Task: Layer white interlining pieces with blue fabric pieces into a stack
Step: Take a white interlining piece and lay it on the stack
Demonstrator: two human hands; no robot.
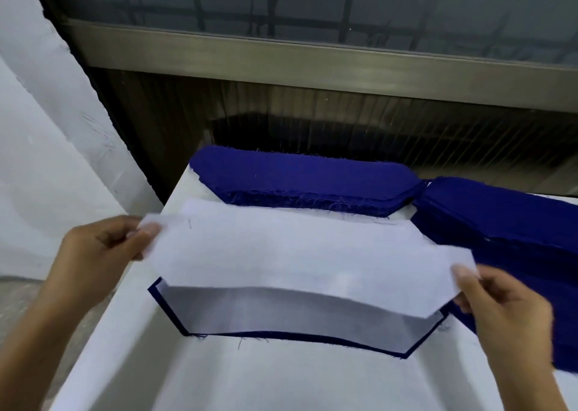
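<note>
I hold a long white interlining piece (306,254) stretched between both hands, lifted off the white table (281,379). My left hand (103,248) pinches its left end and my right hand (506,310) pinches its right end. Under it lies a stack (281,320) with a white interlining piece on top and a blue fabric edge showing along its left side and front. A thick pile of blue fabric pieces (300,179) sits at the back of the table. More blue fabric (516,238) lies at the right, partly behind my right hand.
A white wall (37,129) stands to the left of the table. Behind the table are a dark ribbed panel (344,122) and a window with a metal sill (312,60). The floor shows at lower left.
</note>
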